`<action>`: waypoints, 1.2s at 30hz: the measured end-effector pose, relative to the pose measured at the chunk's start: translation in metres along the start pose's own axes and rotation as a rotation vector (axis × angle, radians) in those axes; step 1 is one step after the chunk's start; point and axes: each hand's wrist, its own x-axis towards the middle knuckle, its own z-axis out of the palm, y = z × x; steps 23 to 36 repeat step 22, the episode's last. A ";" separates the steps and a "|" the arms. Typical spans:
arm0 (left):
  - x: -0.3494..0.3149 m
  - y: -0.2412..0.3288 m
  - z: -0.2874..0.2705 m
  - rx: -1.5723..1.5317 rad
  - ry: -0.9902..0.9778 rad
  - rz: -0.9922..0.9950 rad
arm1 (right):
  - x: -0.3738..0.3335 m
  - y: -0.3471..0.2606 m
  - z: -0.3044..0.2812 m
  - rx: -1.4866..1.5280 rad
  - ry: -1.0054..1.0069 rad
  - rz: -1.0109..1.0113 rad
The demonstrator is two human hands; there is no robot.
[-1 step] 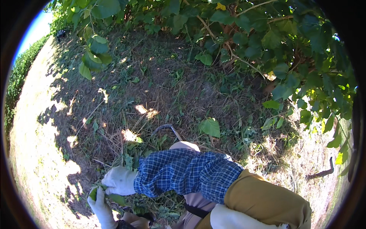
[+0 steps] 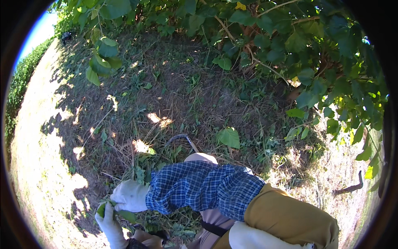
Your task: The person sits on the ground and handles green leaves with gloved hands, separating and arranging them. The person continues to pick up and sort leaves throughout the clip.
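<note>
Both of my hands wear white gloves and meet at the lower left. My right hand (image 2: 129, 196) reaches across from the right in a blue checked sleeve (image 2: 190, 184), its fingers closed at a green leaf (image 2: 102, 210). My left hand (image 2: 109, 226), just below, has its fingers closed on the same leaf from the other side. Another green leaf (image 2: 127, 216) shows beneath my right hand; whether it is held too, I cannot tell. A sickle (image 2: 180, 136) with a curved blade lies on the ground beyond my sleeve, near my knee (image 2: 200, 157).
Leafy branches (image 2: 269, 25) hang over the far side and the right. A leafy sprig (image 2: 101, 62) dangles at the upper left. Cut grass and dry stalks cover the shaded soil (image 2: 174, 87). A dark bent stick (image 2: 349, 189) lies on sunlit ground at the right.
</note>
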 end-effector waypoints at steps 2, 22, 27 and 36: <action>0.001 -0.002 0.003 -0.099 0.023 0.008 | 0.003 0.000 0.003 -0.104 0.008 -0.040; 0.012 0.002 0.009 0.541 -0.018 -0.030 | -0.031 0.047 -0.094 0.399 0.305 0.088; 0.012 0.002 0.009 0.541 -0.018 -0.030 | -0.031 0.047 -0.094 0.399 0.305 0.088; 0.012 0.002 0.009 0.541 -0.018 -0.030 | -0.031 0.047 -0.094 0.399 0.305 0.088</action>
